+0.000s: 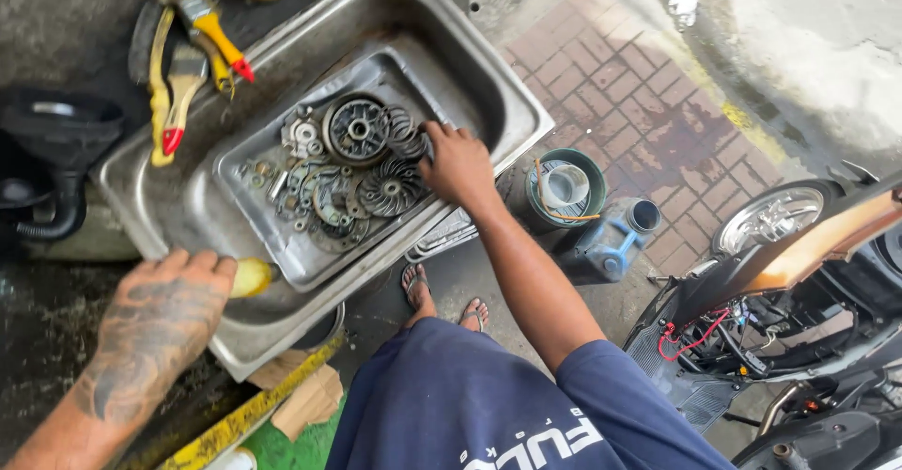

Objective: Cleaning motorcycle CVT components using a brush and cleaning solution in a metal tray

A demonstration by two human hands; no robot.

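One small steel tray (246,209) sits inside one large steel basin (489,85). It holds two finned pulley discs (390,186), one round clutch hub (357,130) and scattered small parts. Right hand (458,164): grip on the tray's right edge, fingers curled over the rim. Left hand (162,324): grip clenched on one yellow handle (252,277) at the basin's near rim. Three paintbrushes (183,85) lie on the basin's far left corner.

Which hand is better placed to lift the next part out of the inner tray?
Right. The right hand is already inside the inner tray, fingers at the metal discs. The left hand rests at the outer basin's rim, on a yellow object.
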